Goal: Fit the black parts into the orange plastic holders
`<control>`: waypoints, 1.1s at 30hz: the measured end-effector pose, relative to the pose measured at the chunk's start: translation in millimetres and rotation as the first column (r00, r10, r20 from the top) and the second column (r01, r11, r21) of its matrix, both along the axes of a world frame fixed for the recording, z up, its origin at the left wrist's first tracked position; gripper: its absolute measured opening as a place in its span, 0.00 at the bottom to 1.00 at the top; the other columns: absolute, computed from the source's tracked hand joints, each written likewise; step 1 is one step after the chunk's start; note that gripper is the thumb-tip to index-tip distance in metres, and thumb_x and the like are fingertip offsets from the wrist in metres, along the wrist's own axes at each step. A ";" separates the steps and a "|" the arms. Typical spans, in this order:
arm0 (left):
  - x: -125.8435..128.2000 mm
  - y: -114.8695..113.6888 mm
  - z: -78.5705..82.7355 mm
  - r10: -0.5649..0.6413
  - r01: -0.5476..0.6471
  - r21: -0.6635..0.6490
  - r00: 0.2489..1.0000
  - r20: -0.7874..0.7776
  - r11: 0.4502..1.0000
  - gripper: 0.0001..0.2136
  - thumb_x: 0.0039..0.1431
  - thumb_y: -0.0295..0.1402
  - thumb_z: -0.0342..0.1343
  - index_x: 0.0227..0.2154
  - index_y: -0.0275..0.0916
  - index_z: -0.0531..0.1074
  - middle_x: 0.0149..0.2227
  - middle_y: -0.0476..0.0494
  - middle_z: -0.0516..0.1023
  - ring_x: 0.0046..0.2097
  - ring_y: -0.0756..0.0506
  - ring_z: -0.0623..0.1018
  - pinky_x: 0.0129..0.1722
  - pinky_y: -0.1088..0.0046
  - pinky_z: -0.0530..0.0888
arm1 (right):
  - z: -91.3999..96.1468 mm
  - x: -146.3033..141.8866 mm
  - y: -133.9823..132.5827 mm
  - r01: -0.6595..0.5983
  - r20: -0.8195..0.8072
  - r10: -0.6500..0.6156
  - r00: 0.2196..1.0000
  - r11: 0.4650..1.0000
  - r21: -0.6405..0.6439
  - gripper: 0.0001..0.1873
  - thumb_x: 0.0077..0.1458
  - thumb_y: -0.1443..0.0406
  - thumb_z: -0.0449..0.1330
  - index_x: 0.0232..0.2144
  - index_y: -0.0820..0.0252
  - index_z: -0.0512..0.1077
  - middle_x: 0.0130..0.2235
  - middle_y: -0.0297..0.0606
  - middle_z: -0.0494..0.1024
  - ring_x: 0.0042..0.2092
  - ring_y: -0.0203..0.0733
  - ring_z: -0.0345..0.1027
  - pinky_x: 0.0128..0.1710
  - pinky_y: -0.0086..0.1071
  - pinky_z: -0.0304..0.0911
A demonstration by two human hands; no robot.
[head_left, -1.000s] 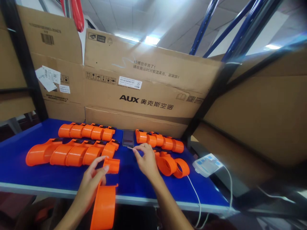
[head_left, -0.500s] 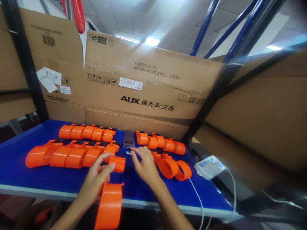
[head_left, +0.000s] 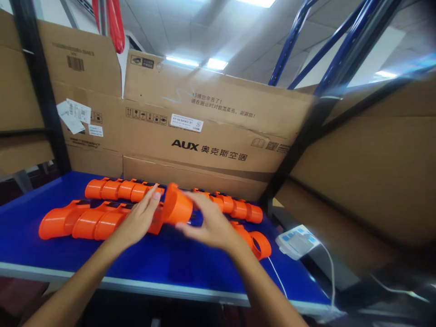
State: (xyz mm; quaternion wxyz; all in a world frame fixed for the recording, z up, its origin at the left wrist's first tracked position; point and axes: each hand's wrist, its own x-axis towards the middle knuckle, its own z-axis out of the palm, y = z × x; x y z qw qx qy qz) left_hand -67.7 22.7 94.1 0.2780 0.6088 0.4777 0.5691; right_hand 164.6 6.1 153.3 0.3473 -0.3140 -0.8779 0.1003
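1. The cardboard box (head_left: 211, 136) printed "AUX" is the largest thing I see. It stands along the far edge of the table and fills the middle of the view, with more cartons to its left and right.
2. The blue table (head_left: 170, 268) runs from the left edge to the lower right, and its pale front rim is nearest to me.
3. 2 rows of nested orange pieces lie on the left. The front left row (head_left: 78, 220) is the bigger, and the back left row (head_left: 116, 190) lies just behind it.
4. A back right row (head_left: 238, 208) of smaller orange pieces lies near the box. 2 orange rings (head_left: 257, 243) sit in front of it, just beside the right wrist.
5. The left hand (head_left: 136, 220) reaches in over the front left row. Its fingers are stretched almost straight against the left side of the orange part (head_left: 177, 208). Its thumb is hidden, so I cannot tell whether it clamps.
6. The right hand (head_left: 213, 225) has its fingers curled round the right side of that part and the thumb under it, gripping it.
7. The orange part sits between the 2 hands, raised off the table near its middle, its wide round end tilted up and to the left.
8. A white device (head_left: 295, 240) rests at the table's right end, and a white cable (head_left: 329, 272) trails down from it.
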 end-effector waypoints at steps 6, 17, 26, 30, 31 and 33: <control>-17.4 -1.8 -22.0 0.004 0.222 0.156 0.565 -0.825 0.963 0.36 0.59 0.51 0.57 0.67 0.41 0.60 0.66 0.35 0.66 0.68 0.33 0.61 0.67 0.49 0.50 | 2.8 -7.0 115.7 0.122 0.014 -0.121 0.993 0.982 -0.147 0.33 0.54 0.53 0.66 0.58 0.60 0.68 0.43 0.39 0.79 0.40 0.43 0.71 0.44 0.37 0.65; 2.8 -18.1 -33.5 0.108 0.267 0.209 0.348 -0.931 0.941 0.36 0.50 0.33 0.65 0.64 0.43 0.62 0.57 0.32 0.72 0.57 0.32 0.72 0.59 0.51 0.63 | -32.1 -37.7 173.9 0.193 0.364 -0.155 0.918 0.979 -0.070 0.38 0.49 0.54 0.69 0.60 0.59 0.67 0.44 0.45 0.76 0.48 0.51 0.66 0.51 0.41 0.59; 15.6 -29.9 -44.4 0.127 0.254 0.230 0.366 -0.922 0.939 0.33 0.52 0.30 0.61 0.63 0.41 0.64 0.60 0.30 0.70 0.59 0.31 0.70 0.57 0.52 0.66 | -55.9 -27.8 173.6 0.215 0.378 -0.181 0.908 0.975 -0.050 0.39 0.51 0.53 0.69 0.61 0.58 0.65 0.47 0.47 0.74 0.51 0.53 0.63 0.53 0.42 0.56; 21.3 -27.0 -46.1 0.144 0.260 0.249 0.366 -0.920 0.933 0.32 0.52 0.31 0.61 0.62 0.41 0.65 0.60 0.30 0.70 0.59 0.31 0.71 0.56 0.51 0.66 | -63.3 -35.0 174.4 0.199 0.424 -0.151 0.893 0.977 -0.072 0.40 0.52 0.51 0.68 0.63 0.56 0.63 0.47 0.47 0.75 0.52 0.54 0.62 0.53 0.42 0.56; 22.2 -26.7 -46.5 0.149 0.257 0.252 0.360 -0.921 0.933 0.32 0.52 0.31 0.61 0.62 0.41 0.65 0.60 0.30 0.70 0.58 0.31 0.71 0.56 0.51 0.66 | -64.3 -36.3 174.6 0.206 0.433 -0.152 0.888 0.975 -0.080 0.40 0.52 0.51 0.68 0.63 0.55 0.62 0.48 0.47 0.75 0.52 0.55 0.62 0.53 0.42 0.56; 23.4 -26.7 -47.5 0.155 0.257 0.254 0.349 -0.924 0.933 0.32 0.53 0.31 0.61 0.62 0.41 0.65 0.60 0.29 0.71 0.58 0.30 0.71 0.55 0.50 0.66 | -66.2 -37.8 174.8 0.241 0.450 -0.173 0.876 0.966 -0.097 0.41 0.53 0.50 0.68 0.64 0.53 0.61 0.50 0.48 0.74 0.52 0.56 0.63 0.52 0.43 0.56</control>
